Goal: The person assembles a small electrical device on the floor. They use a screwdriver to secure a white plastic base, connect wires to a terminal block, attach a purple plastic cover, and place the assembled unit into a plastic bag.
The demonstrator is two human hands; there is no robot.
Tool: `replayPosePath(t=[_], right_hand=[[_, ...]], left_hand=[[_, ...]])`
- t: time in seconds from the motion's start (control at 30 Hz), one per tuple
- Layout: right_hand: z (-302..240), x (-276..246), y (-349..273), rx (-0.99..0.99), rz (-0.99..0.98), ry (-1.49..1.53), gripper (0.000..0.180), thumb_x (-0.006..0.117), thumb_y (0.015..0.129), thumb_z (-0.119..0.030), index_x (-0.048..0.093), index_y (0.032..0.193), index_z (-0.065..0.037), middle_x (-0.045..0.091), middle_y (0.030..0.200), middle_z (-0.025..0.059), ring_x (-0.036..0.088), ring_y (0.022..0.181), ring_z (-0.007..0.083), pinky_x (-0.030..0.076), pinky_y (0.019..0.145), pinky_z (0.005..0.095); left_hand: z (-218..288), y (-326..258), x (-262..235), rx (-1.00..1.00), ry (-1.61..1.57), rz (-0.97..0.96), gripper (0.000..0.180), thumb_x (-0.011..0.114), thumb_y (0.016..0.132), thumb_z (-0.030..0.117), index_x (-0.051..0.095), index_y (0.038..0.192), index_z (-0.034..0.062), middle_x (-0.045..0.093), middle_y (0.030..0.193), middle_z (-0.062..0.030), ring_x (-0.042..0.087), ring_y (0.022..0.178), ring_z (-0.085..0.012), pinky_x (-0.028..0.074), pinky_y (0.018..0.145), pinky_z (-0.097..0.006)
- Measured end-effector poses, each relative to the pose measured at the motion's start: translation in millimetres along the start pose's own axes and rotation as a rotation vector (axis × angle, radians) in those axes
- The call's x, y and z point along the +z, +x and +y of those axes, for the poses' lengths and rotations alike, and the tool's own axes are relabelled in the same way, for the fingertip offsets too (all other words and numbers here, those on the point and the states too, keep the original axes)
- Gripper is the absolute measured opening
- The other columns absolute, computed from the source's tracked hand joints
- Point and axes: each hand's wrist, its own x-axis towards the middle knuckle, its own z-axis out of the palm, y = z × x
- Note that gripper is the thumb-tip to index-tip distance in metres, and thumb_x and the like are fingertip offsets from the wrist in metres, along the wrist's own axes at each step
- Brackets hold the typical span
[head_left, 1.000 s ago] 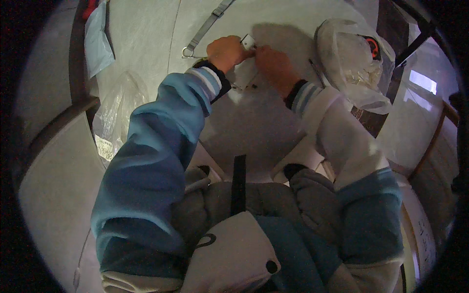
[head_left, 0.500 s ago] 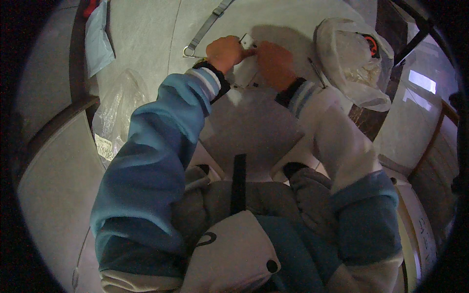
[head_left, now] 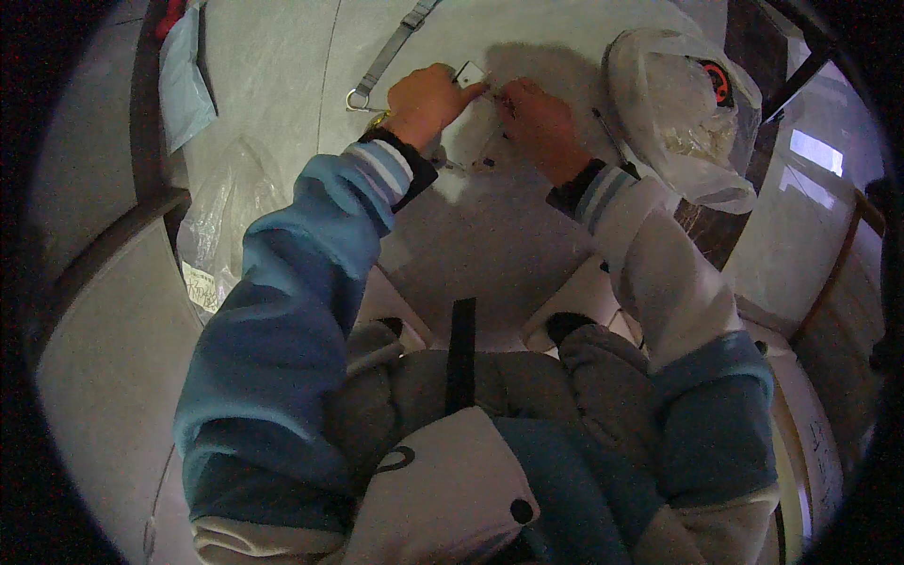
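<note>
My left hand is closed on a small flat white piece, which sticks out past the thumb and forefinger. Just right of it, my right hand has its fingers pinched together near the piece; whatever lies between those fingertips is too small to make out. A few small dark bits lie on the pale tabletop below the hands. Right of my right hand rests a thin dark tool, perhaps a screwdriver.
A clear plastic bag with a black and orange round item sits at right. At left are another clear bag and a pale blue packet. A grey strap with a metal ring lies at the far side.
My right hand has drawn slightly to the right, opening a gap between the hands. The left hand has shifted a little left with the white piece.
</note>
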Motion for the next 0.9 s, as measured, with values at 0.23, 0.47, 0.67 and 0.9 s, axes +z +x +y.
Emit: replayPosePath(t=[0.23, 0.47, 0.67, 0.9], right_hand=[[-7, 9, 15, -0.123, 0.116, -0.113, 0.017, 0.047, 0.087, -0.017, 0.058, 0.089, -0.004, 0.059, 0.088, 0.0128, 0.061, 0.075, 0.0299, 0.052, 0.063, 0.0420], [-35, 2, 29, -0.001, -0.099, -0.338, 0.015, 0.051, 0.082, -0.013, 0.060, 0.091, -0.005, 0.059, 0.088, 0.0127, 0.062, 0.079, 0.0305, 0.052, 0.065, 0.0408], [-58, 2, 29, -0.034, -0.012, -0.339, 0.011, 0.055, 0.078, -0.010, 0.065, 0.081, -0.004, 0.063, 0.084, 0.0139, 0.063, 0.080, 0.0304, 0.053, 0.065, 0.0398], [-59, 5, 34, 0.003, -0.074, -0.307, 0.011, 0.057, 0.077, -0.011, 0.066, 0.080, -0.005, 0.064, 0.086, 0.0143, 0.063, 0.083, 0.0313, 0.053, 0.068, 0.0397]], left_hand=[[-4, 5, 1, 0.013, -0.031, -0.023, 0.057, 0.058, 0.074, 0.059, 0.065, 0.094, 0.0071, 0.066, 0.090, -0.0154, 0.063, 0.087, -0.0326, 0.050, 0.070, -0.041], [-12, 6, 3, 0.067, -0.057, -0.035, 0.044, 0.055, 0.079, 0.051, 0.062, 0.090, 0.0083, 0.065, 0.089, -0.0162, 0.062, 0.086, -0.0361, 0.048, 0.071, -0.045], [-13, 7, 4, 0.052, -0.024, -0.062, 0.038, 0.059, 0.078, 0.043, 0.065, 0.092, 0.0073, 0.065, 0.094, -0.0155, 0.062, 0.091, -0.0340, 0.049, 0.074, -0.043], [-15, 9, 10, 0.087, -0.034, 0.017, 0.035, 0.059, 0.079, 0.039, 0.066, 0.092, 0.0070, 0.065, 0.095, -0.0164, 0.062, 0.091, -0.0342, 0.049, 0.075, -0.043]])
